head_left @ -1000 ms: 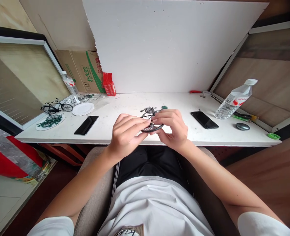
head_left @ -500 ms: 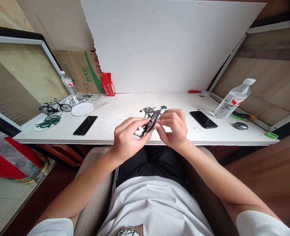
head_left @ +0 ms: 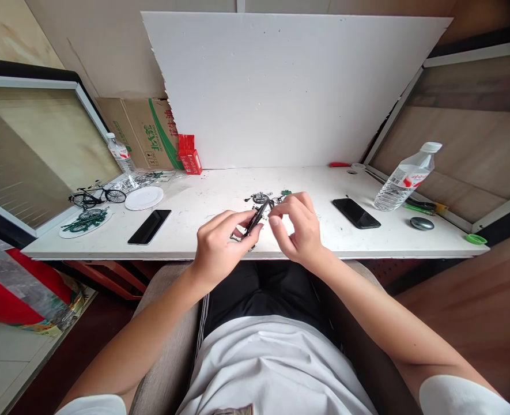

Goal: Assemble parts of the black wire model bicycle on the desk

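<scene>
Because the black model part is slim and seen nearly edge-on, the left hand grips it between thumb and fingers, which seems to leave the side facing the other hand free. The part is held tilted above the tabletop, close to the middle of its near edge, probably so that both hands can meet in front of the body. The right hand is just beside it, thumb and fingertips curled narrowly together; whether anything is pinched between them I cannot tell.

Beyond the hands, loose black pieces and a small green piece lie on the tabletop, likely there to be within easy reach. Toward its left edge, a black model bicycle stands upright, apparently set aside from the working spot. Nearer the left front corner, green parts rest on a pale disc, which perhaps serves to keep them together. One phone lies left of the hands, and a second black phone lies to their right; both are well apart from the held part, leaving the middle stretch of the near edge for handling.
</scene>
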### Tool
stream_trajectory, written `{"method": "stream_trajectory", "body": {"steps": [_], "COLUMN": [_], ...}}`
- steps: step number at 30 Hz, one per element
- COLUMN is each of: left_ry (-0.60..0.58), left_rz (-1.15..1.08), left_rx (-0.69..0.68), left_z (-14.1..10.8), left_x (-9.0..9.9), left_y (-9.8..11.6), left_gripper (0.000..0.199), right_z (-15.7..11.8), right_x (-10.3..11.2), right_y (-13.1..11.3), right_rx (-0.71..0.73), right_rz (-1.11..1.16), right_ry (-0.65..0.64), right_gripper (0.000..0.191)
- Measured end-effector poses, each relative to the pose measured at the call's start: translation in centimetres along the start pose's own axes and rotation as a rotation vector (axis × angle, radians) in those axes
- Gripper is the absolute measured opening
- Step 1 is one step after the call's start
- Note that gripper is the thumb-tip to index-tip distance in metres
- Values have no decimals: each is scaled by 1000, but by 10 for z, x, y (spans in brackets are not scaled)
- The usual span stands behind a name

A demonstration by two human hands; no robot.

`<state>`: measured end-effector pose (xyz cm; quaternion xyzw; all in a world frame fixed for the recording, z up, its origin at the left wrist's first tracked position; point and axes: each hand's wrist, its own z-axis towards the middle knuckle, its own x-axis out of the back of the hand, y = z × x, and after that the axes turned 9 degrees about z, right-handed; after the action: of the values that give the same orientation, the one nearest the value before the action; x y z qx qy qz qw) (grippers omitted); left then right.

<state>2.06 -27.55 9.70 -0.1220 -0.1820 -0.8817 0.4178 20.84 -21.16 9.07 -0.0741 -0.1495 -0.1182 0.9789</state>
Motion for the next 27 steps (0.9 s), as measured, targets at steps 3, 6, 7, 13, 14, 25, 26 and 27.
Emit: {"method": "stream_trajectory", "body": {"steps": [3, 6, 7, 13, 14, 25, 26, 27], "left_ry": [-8, -38, -38, -69, -76, -77, -80, -83], "left_rz": [19, 30, 35, 70, 78, 82, 82, 84], "left_rx": [6, -26, -36, -86, -90, -131, -135, -138], "left_z": [4, 8, 10, 11, 10, 6, 6, 5], "left_x": [4, 9, 10, 13, 12, 8, 8, 7], "left_y": [-4, -8, -9, -13, -13, -15, -15, -15], "left_gripper": [14, 15, 15, 16, 16, 18, 18, 19], "right_z": [0, -2, -3, -6, -6, -3, -4, -4], "right_x": [0, -2, -3, -5, -5, -5, -5, -6], "right_y": [2, 3, 3, 5, 6, 4, 3, 3], "right_rx": [40, 64, 70, 111, 115, 55, 59, 61], "right_rz": [26, 8, 0, -33, -41, -37, -38, -43], "right_ry": [-6, -35, -44, -54, -51, -66, -65, -65], "right_gripper": [14, 25, 28, 29, 28, 10, 10, 10]}}
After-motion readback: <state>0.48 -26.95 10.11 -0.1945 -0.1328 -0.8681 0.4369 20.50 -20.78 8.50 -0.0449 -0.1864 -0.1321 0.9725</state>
